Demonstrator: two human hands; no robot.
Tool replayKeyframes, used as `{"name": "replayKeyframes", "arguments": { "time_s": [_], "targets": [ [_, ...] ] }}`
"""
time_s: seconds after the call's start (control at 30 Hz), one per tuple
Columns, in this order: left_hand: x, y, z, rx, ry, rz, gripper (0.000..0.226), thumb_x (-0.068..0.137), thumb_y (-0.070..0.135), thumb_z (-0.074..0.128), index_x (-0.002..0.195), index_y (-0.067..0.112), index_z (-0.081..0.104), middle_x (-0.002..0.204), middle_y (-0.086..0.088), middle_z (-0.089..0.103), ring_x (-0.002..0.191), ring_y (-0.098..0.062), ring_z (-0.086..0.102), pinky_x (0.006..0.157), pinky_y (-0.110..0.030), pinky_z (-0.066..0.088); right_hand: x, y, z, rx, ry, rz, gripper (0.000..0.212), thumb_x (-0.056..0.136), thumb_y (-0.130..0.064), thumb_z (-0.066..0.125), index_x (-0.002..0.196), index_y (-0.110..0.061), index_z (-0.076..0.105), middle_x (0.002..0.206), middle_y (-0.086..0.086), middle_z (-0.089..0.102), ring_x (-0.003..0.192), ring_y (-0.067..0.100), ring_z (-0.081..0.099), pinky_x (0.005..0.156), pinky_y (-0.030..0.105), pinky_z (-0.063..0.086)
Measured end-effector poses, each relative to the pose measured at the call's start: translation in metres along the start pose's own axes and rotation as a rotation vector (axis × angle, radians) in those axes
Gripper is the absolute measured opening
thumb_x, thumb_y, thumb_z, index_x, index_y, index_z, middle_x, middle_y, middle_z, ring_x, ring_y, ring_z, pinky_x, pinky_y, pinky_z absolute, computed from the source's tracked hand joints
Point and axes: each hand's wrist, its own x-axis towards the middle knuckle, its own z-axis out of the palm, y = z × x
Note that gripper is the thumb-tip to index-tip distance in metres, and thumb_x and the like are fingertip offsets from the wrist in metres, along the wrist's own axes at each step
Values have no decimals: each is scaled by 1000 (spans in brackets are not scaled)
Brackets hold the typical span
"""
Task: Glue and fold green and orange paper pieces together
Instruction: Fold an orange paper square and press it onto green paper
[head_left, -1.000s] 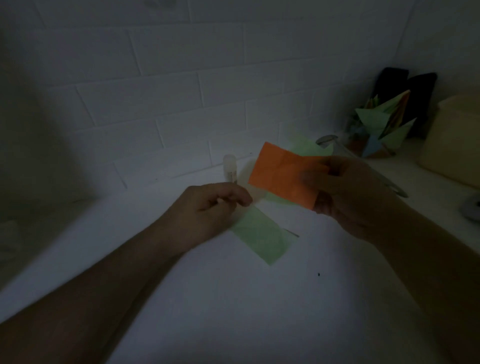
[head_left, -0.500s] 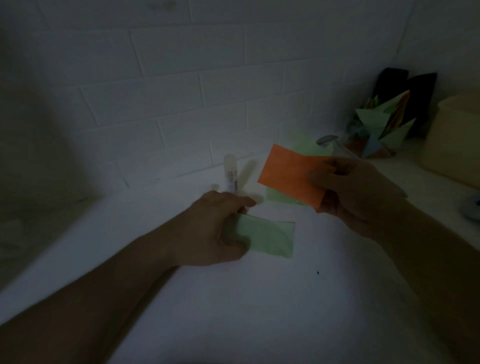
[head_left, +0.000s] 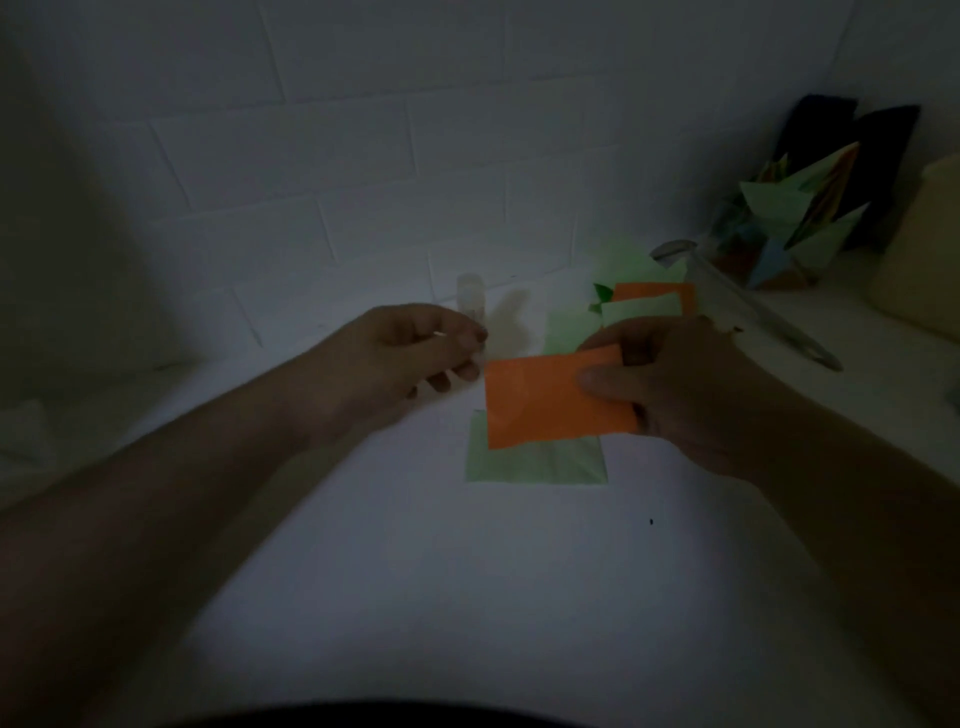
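Orange paper (head_left: 550, 400), pinched in the right hand (head_left: 675, 389), has been brought down over the green paper (head_left: 535, 465) now released flat on the worktop (head_left: 467, 597); left hand (head_left: 410, 353) lifted off, fingers loosely curled, empty; alignment for gluing judged imminent

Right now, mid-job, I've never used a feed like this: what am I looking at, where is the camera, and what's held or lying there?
There is no machine here: a person works with two bare hands. The single picture comes from a camera worn on the head, looking forward and down. The right hand pinches an orange paper piece by its right edge, above a pale green paper piece lying flat on the white table. The left hand has curled fingers near a glue stick standing upright; whether its grip is on it is unclear. More folded papers lie behind, by the tiled wall.
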Motion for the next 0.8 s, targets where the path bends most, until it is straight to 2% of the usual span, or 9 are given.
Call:
{"name": "replayKeyframes", "arguments": {
  "time_s": [0.07,0.1,0.17,0.23,0.3,0.43,0.57,0.7,0.8],
  "targets": [
    [-2,0,3,-25,-21,19,20,95,26,69,114,21,72,98,-2,80,78,-3,67,67,-15,50,0,-1,5,-20,-11,18,17,84,-2,75,91,-16,71,99,14,70,91,27,70,72,40,62],
    [-4,-3,6,-47,-17,22,21,92,24,72,112,19,74,97,-5,80,81,-7,69,72,-18,53,0,-1,7,-20,-16,24,17,84,-2,75,92,-16,70,98,14,70,91,28,70,70,39,63],
    [-6,-11,12,-82,16,52,22,85,21,81,106,16,77,95,-15,79,88,-22,74,85,-34,58,-2,0,11,3,-19,33,17,84,-1,74,89,-16,68,93,10,68,89,26,69,61,32,60],
    [-6,-17,16,-77,54,101,16,86,13,81,102,15,77,91,-26,74,85,-26,73,89,-45,58,-2,1,13,-7,-21,37,18,84,-2,75,86,-18,68,88,7,66,85,24,67,58,28,55],
    [-7,-20,18,-26,66,119,14,88,14,79,100,20,76,86,-28,71,75,-23,68,81,-39,58,-3,1,12,-99,-5,21,16,84,-4,76,86,-18,68,81,5,63,73,20,65,52,24,51],
    [-10,-21,21,103,33,138,13,90,23,77,101,27,72,75,-2,76,62,-10,64,62,-19,51,-9,-4,0,-315,-33,-5,10,84,-13,78,83,-15,68,60,4,66,47,12,60,44,20,48],
    [-9,-25,24,165,69,150,13,86,27,81,98,25,76,77,6,78,61,6,62,62,-7,43,-13,-6,-4,-430,-83,54,14,83,-19,78,79,-10,68,51,7,66,42,11,58,42,19,47],
    [-7,-29,23,206,102,160,15,85,30,81,100,30,77,79,10,76,69,8,64,69,-7,44,-13,-7,0,-359,-63,119,14,85,-16,76,79,-8,66,48,4,63,39,9,55,39,18,42],
    [-5,-32,20,224,105,173,16,86,30,80,102,33,77,80,15,74,66,10,61,67,-6,42,-11,-8,0,-256,-42,177,12,87,-14,74,83,-6,65,47,2,62,39,7,55,37,17,42]
  ]
}}
